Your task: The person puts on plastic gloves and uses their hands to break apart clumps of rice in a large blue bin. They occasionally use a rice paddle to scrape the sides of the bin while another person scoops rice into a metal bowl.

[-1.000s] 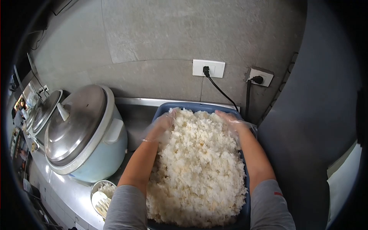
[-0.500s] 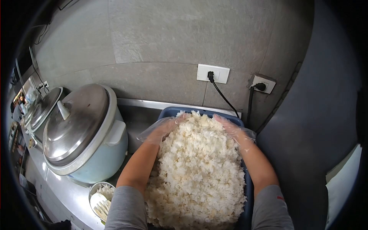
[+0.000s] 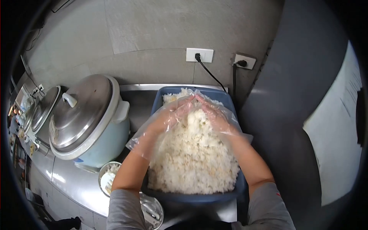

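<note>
Cooked white rice (image 3: 193,165) is heaped in a blue rectangular tub (image 3: 191,197). Both hands wear loose clear plastic gloves. My left hand (image 3: 178,111) lies on the far left part of the heap, fingers extended and slanting inward. From the other side my right hand (image 3: 212,115) mirrors it, its fingers stretched out on the rice. The fingertips of the two hands come together near the tub's far end, with rice showing between the palms. Neither hand is closed around anything.
A large rice cooker (image 3: 101,134) with a metal lid stands left, another cooker (image 3: 46,109) beyond it. A bowl of rice (image 3: 111,166) and a metal bowl (image 3: 159,209) sit nearer. Plugged cords (image 3: 211,73) hang behind; a dark panel (image 3: 280,126) is right.
My hands have moved inward from the heap's two sides, and their fingertips now meet. The view has shifted, showing the tub's near edge and the metal bowl.
</note>
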`<state>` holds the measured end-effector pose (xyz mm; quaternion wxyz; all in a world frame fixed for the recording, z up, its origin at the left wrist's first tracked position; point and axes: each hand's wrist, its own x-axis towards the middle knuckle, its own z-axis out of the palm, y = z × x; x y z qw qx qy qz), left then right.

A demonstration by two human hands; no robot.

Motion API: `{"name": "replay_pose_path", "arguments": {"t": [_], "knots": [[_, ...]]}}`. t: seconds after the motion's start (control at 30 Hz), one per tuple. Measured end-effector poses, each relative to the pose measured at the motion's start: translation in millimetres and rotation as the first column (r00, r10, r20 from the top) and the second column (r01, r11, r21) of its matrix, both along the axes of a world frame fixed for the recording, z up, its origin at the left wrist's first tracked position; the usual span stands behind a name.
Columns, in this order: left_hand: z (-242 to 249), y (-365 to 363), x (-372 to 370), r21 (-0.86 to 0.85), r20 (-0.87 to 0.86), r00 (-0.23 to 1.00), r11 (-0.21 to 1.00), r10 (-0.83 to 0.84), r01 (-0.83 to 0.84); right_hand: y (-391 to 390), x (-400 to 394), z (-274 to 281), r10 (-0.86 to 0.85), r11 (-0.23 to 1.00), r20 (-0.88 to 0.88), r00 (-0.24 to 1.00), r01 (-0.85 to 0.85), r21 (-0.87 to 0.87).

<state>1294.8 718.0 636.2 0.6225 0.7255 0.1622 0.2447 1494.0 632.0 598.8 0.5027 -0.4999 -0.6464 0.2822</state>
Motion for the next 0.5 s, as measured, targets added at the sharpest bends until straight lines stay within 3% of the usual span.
{"name": "replay_pose_path", "arguments": {"t": [0.03, 0.07, 0.1, 0.13, 0.2, 0.23, 0.27, 0.33, 0.43, 0.5], "knots": [[2.4, -18.3, -7.6, 0.093, -0.017, 1.000, 0.996, 0.003, -0.001, -19.5, -16.4, -2.8, 0.025, 1.000, -0.141, 0.990, -0.025, 0.001], [4.9, -36.6, -15.5, 0.183, -0.035, 0.999, 0.983, 0.008, -0.001, -37.5, -27.7, -7.7, -0.051, 0.998, 0.038, 0.998, 0.052, -0.019], [7.9, -51.7, -22.3, 0.297, -0.236, 0.970, 0.955, 0.058, 0.015, -53.5, -38.0, -10.4, -0.120, 0.992, 0.220, 0.968, 0.128, -0.023], [3.4, -63.3, -28.3, 0.405, -0.241, 0.967, 0.914, 0.087, 0.019, -66.6, -46.6, -10.2, -0.180, 0.979, 0.397, 0.900, 0.201, -0.012], [-18.6, -82.5, -36.2, 0.597, -0.246, 0.958, 0.802, 0.145, 0.031, -91.0, -60.2, -11.7, -0.207, 0.978, 0.474, 0.856, 0.194, 0.077], [-33.0, -86.1, -34.2, 0.780, -0.265, 0.922, 0.625, 0.283, 0.032, -101.2, -67.0, -15.8, -0.249, 0.967, 0.554, 0.795, 0.237, 0.094], [-46.6, -92.0, -38.5, 0.802, -0.262, 0.917, 0.596, 0.302, 0.033, -111.9, -73.4, -19.5, -0.285, 0.954, 0.628, 0.724, 0.276, 0.114], [-52.0, -107.3, -49.6, 0.847, -0.251, 0.905, 0.531, 0.343, 0.033, -131.9, -84.6, -19.3, -0.297, 0.952, 0.596, 0.746, 0.278, 0.127], [-51.3, -123.4, -71.2, 0.781, -0.234, 0.944, 0.623, 0.233, 0.040, -161.0, -97.1, -12.0, -0.274, 0.954, 0.648, 0.711, 0.285, 0.090], [-42.9, -138.8, -87.5, 0.795, -0.244, 0.936, 0.605, 0.254, 0.043, -176.1, -100.4, -12.8, -0.232, 0.960, 0.675, 0.701, 0.275, 0.045]]}}
